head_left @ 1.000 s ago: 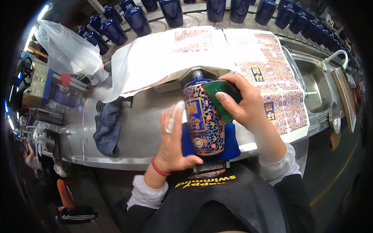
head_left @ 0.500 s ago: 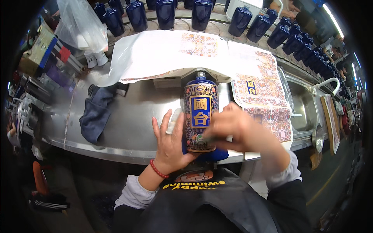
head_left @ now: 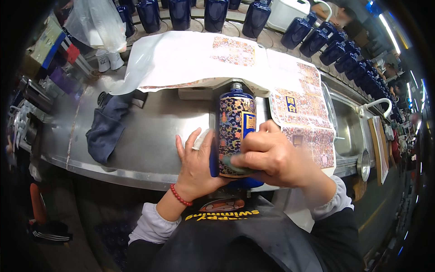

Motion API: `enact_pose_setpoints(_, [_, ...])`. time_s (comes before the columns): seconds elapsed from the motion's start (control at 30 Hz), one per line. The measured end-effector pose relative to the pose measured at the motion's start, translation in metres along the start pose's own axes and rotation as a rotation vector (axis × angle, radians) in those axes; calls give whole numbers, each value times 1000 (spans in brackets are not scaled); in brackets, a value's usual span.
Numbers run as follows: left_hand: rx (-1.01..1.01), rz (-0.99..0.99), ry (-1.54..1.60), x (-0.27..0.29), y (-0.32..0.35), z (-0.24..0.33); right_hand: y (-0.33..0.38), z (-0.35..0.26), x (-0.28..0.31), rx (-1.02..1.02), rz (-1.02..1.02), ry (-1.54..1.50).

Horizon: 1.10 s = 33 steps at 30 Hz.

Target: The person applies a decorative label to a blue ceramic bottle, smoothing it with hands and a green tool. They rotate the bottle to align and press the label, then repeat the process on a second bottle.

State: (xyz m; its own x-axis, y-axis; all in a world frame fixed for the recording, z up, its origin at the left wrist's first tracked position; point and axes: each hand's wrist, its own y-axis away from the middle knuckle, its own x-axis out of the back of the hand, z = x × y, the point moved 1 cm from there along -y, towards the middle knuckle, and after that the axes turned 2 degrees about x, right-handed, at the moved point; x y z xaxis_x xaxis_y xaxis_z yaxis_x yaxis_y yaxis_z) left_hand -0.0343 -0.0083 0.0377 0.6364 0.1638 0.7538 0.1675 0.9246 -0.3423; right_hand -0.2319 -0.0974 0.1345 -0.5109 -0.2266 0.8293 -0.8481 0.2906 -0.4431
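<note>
Pressing green pad on patterned bottle | right hand: clamped on pad | left hand: fingers apart, left of bottle | advisable: bottle steadied, even pressure

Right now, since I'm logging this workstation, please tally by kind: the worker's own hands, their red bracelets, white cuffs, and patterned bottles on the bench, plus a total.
Hands: 2 (left hand, right hand)
Red bracelet: 1
White cuffs: 2 (left cuff, right cuff)
Patterned bottle: 1
Total: 6
</note>
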Motion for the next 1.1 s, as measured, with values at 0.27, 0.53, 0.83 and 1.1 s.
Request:
enact_pose_setpoints(0.27, [7, -30, 24, -3, 3, -5, -8, -22, 0, 64, 15, 16])
enact_pose_setpoints(0.53, [50, -53, 50, -1, 4, -3, 0, 12, -9, 113, 142, 421])
enact_pose_setpoints(0.83, [-12, -68, 124, -12, 4, -18, -3, 6, 0, 166, 170, 394])
enact_pose_setpoints(1.1, [-28, -167, 124, -14, 1, -21, 15, 57, 7, -445, 357, -116])
